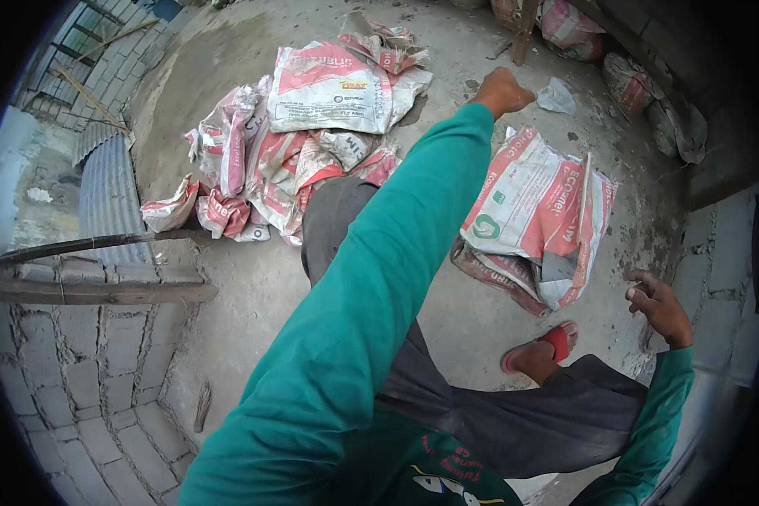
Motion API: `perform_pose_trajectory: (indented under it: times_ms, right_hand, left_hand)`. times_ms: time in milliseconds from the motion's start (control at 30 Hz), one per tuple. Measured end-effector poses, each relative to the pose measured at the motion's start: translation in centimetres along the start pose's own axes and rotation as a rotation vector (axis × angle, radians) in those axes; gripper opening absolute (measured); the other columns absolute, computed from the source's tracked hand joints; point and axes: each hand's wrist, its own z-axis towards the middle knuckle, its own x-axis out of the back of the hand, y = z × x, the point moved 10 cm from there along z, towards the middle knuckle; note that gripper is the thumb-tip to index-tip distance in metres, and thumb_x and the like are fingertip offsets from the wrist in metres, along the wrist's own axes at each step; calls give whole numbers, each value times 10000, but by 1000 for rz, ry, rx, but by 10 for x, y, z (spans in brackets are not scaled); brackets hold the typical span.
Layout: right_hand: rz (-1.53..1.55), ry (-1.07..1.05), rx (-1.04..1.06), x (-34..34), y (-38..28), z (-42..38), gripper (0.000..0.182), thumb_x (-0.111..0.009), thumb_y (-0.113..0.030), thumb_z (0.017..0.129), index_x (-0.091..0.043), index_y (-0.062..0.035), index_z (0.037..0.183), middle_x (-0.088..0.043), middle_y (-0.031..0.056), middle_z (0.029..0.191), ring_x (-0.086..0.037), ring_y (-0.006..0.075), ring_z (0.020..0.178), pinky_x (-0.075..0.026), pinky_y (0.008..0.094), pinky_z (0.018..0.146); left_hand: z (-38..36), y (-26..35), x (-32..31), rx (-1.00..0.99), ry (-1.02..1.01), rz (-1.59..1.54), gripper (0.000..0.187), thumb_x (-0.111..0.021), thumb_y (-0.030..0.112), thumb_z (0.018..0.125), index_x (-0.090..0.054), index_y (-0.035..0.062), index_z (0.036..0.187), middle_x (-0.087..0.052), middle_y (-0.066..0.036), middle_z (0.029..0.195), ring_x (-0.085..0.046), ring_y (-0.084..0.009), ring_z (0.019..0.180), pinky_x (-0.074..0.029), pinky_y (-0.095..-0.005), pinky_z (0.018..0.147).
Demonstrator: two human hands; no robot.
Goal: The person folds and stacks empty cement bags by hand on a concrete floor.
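Note:
My left hand [504, 91] reaches far out ahead with the fingers curled closed; what they hold, if anything, is hidden. Just to its right is a crumpled whitish plastic scrap [557, 97]. Below that hand lies a stack of flattened red-and-white cement sacks [527, 198]. A larger loose pile of similar sacks [329, 88] spreads to the left of my outstretched arm, partly covered by my knee. My right hand [659, 310] hangs over the floor near the right wall, fingers loosely bent and apart, holding nothing.
Filled sacks [569, 29] stand along the back right beside a wooden post [524, 34]. A low block wall [93, 371] with a wooden beam [101, 292] borders the left. Corrugated metal sheets [110, 198] lean behind it. My foot in a red slipper [557, 340] is near the sack stack.

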Motion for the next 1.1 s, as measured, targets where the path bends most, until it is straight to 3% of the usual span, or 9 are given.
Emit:
perform_pose_trajectory:
  times_ms: [133, 200, 300, 467, 533, 667, 700, 800, 1100]
  right_hand:
    - [19, 22, -10, 2, 4, 4, 481, -674, -286, 972, -553, 23, 1320, -613, 51, 887, -608, 139, 789, -473, 291, 731]
    - [41, 30, -12, 1, -2, -5, 486, -681, -302, 965, -556, 23, 1305, -616, 49, 895, -603, 140, 793, -470, 284, 730]
    - [91, 125, -56, 13, 9, -17, 466, -671, -300, 962, -559, 20, 1281, -611, 61, 900, -586, 149, 799, -480, 287, 746]
    - [25, 151, -137, 26, 64, -26, 436, -645, -257, 965, -562, 35, 1279, -627, 85, 913, -581, 151, 789, -492, 307, 741]
    - [-8, 163, -166, 30, 73, -22, 429, -640, -243, 965, -563, 41, 1277, -632, 91, 913, -578, 151, 783, -494, 314, 736]
    - [-268, 161, -218, 22, 82, -17, 421, -650, -222, 956, -567, 38, 1277, -642, 100, 894, -591, 170, 790, -496, 333, 742]
    - [-319, 160, -213, 22, 82, -13, 415, -660, -215, 950, -572, 30, 1274, -643, 101, 883, -596, 177, 798, -496, 338, 748]
    - [-142, 96, -245, -1, 46, -2, 378, -656, -172, 945, -575, 39, 1248, -637, 97, 881, -598, 168, 773, -493, 323, 728]
    - [-216, 75, -72, -7, -14, 15, 416, -692, -253, 955, -583, 16, 1254, -646, 120, 901, -608, 196, 817, -498, 348, 757]
  left_hand:
    - [22, 38, 126, -395, 64, 310, 567, -793, 494, 777, -735, -67, 832, -712, -293, 1024, -700, -388, 971, -541, -452, 861]
    - [44, -15, 175, -455, 139, 536, 568, -791, 517, 771, -748, -48, 811, -721, -268, 909, -704, -383, 876, -538, -455, 802]
    - [-30, -135, 241, -332, 221, 394, 592, -827, 480, 754, -721, -80, 915, -721, -278, 937, -704, -387, 893, -540, -447, 800]
    - [-111, -446, 232, 443, 130, 601, 957, -911, 418, 653, -481, -48, 1370, -615, -267, 1334, -614, -392, 1235, -515, -464, 1017]
    - [-166, -466, 214, 613, 207, 652, 917, -908, 393, 682, -470, 54, 1414, -611, -174, 1342, -589, -361, 1267, -510, -514, 1019]
    - [-168, -553, 177, 515, 298, 446, 668, -810, 331, 809, -522, 32, 1332, -666, -223, 1189, -641, -427, 1144, -528, -502, 956]
    - [-169, -537, 181, 386, 421, 392, 403, -713, 280, 865, -631, 9, 1152, -691, -248, 1022, -666, -447, 1022, -536, -507, 901]
    - [-153, -531, 194, 227, 494, 356, 283, -646, 258, 876, -685, -4, 973, -691, -255, 918, -673, -445, 928, -526, -525, 825]
    - [-100, -322, 318, -71, 705, 198, 444, -507, 309, 931, -644, -102, 831, -645, -338, 797, -628, -477, 765, -473, -521, 764]
